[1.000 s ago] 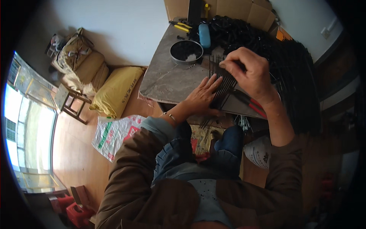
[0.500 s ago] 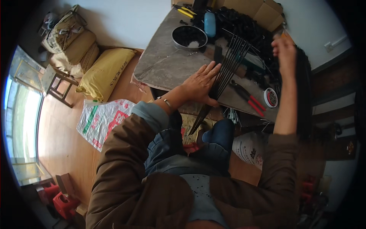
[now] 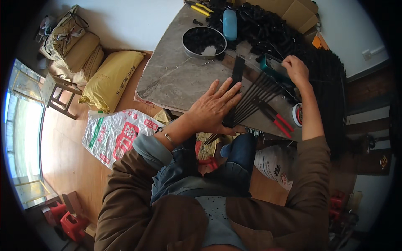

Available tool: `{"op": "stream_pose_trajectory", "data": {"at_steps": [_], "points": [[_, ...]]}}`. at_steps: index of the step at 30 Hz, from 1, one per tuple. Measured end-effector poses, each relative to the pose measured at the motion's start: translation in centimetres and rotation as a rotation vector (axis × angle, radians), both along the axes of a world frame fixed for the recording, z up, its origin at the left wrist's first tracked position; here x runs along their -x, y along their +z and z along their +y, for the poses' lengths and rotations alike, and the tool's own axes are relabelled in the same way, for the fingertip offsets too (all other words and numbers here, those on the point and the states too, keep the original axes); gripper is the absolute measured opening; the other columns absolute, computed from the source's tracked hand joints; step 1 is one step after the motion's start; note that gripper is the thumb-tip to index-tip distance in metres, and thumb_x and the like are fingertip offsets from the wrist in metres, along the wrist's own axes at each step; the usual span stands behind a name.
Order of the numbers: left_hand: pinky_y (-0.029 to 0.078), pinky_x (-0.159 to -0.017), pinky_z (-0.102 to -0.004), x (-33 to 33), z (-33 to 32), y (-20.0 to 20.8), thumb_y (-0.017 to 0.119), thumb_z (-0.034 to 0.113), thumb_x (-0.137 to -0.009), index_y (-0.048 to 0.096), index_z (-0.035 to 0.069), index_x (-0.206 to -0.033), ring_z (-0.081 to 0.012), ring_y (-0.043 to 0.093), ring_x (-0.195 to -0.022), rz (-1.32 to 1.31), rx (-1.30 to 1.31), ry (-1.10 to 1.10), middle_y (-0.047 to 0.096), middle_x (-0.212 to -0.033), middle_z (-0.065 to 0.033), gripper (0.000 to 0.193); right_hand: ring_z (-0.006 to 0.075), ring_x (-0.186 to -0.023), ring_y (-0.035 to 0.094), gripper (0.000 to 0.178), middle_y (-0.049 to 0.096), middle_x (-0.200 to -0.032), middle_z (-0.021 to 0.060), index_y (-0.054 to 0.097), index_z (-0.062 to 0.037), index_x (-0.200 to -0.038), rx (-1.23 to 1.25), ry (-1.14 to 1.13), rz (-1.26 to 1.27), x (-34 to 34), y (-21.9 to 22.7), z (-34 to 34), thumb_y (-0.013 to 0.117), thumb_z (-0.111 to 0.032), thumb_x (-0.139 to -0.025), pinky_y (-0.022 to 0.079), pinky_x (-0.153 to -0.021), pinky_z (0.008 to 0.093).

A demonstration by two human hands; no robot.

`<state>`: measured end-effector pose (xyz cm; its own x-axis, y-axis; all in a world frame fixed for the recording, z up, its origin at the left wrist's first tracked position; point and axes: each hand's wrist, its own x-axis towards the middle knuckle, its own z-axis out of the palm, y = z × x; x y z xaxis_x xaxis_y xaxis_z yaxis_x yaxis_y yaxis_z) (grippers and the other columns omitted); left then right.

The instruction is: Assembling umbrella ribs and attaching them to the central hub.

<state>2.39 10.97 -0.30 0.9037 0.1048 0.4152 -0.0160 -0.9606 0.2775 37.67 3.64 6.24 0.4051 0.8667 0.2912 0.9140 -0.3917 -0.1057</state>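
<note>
My left hand [image 3: 215, 108] lies flat with fingers stretched apart over a fan of thin black rods [image 3: 256, 97], pressing them at the table's near edge. The rods' lower ends hang past the edge above my lap. My right hand [image 3: 296, 71] is raised at the right, thumb and fingers pinched together beside a teal-edged box [image 3: 265, 63]. What the pinch holds, if anything, is too small to make out. Just beyond my left fingertips is a flat dark bar [image 3: 238, 69]. Red-handled pliers [image 3: 279, 122] lie right of the rods, next to a small round tin [image 3: 297, 114].
A metal bowl [image 3: 193, 54] of black pieces stands on the grey table [image 3: 163, 79]. Behind it are a blue case [image 3: 230, 25], yellow-handled pliers [image 3: 200, 9] and a heap of black parts [image 3: 259, 25]. Sacks [image 3: 111, 79] and a stool [image 3: 58, 92] stand at left.
My right hand has come down and left, toward the teal-edged box, its fingers now pinched. The rods have tilted rightward and fanned out beneath my left hand.
</note>
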Motion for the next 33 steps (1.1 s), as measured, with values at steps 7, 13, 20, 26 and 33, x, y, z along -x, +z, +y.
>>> {"op": "stream_pose_trajectory", "data": {"at_steps": [7,13,20,26,33], "points": [[0.013,-0.115,-0.0520,-0.1,0.2,0.3,0.070,0.063,-0.066,0.042,0.000,-0.138,-0.0334,0.018,-0.143,0.047,0.068,-0.019,0.027,-0.151,-0.0194,0.100,0.0268,-0.083,0.063,0.010,0.065,-0.087,0.0053,0.064,-0.0107,-0.085,-0.252,0.214,-0.141,4.5,1.0,1.0,0.058,-0.018,-0.087,0.050,-0.070,0.0371],[0.013,-0.115,-0.0525,0.1,0.3,0.7,0.070,0.065,-0.065,0.043,0.001,-0.138,-0.0325,0.018,-0.143,0.095,0.098,-0.032,0.027,-0.152,-0.0175,0.101,0.0271,-0.082,0.063,0.005,0.065,-0.085,0.0066,0.062,-0.0079,-0.087,-0.196,0.418,-0.020,10.2,-2.3,3.8,0.059,-0.008,-0.083,0.050,-0.068,0.0382],[0.012,-0.115,-0.0524,0.1,0.4,0.4,0.071,0.061,-0.065,0.037,0.003,-0.141,-0.0325,0.015,-0.145,0.155,0.094,-0.030,0.021,-0.154,-0.0166,0.102,0.0259,-0.076,0.063,0.007,0.064,-0.080,0.0048,0.060,-0.0082,-0.085,-0.184,0.329,0.027,10.7,-2.9,4.0,0.061,-0.006,-0.079,0.050,-0.063,0.0378],[0.011,-0.115,-0.0524,0.0,0.5,0.6,0.072,0.060,-0.065,0.036,0.002,-0.141,-0.0321,0.015,-0.145,0.148,0.120,-0.036,0.022,-0.154,-0.0163,0.102,0.0256,-0.070,0.062,0.007,0.062,-0.076,0.0041,0.060,-0.0089,-0.084,-0.175,0.295,0.053,10.7,-2.9,3.9,0.062,-0.006,-0.077,0.049,-0.061,0.0369],[0.012,-0.115,-0.0523,0.1,0.6,0.4,0.074,0.058,-0.064,0.037,0.002,-0.141,-0.0325,0.016,-0.144,0.137,0.142,-0.035,0.023,-0.154,-0.0168,0.102,0.0231,-0.068,0.062,0.006,0.063,-0.076,0.0032,0.063,-0.0095,-0.084,-0.164,0.305,0.060,10.6,-2.8,4.2,0.064,-0.007,-0.079,0.049,-0.060,0.0347]]}}
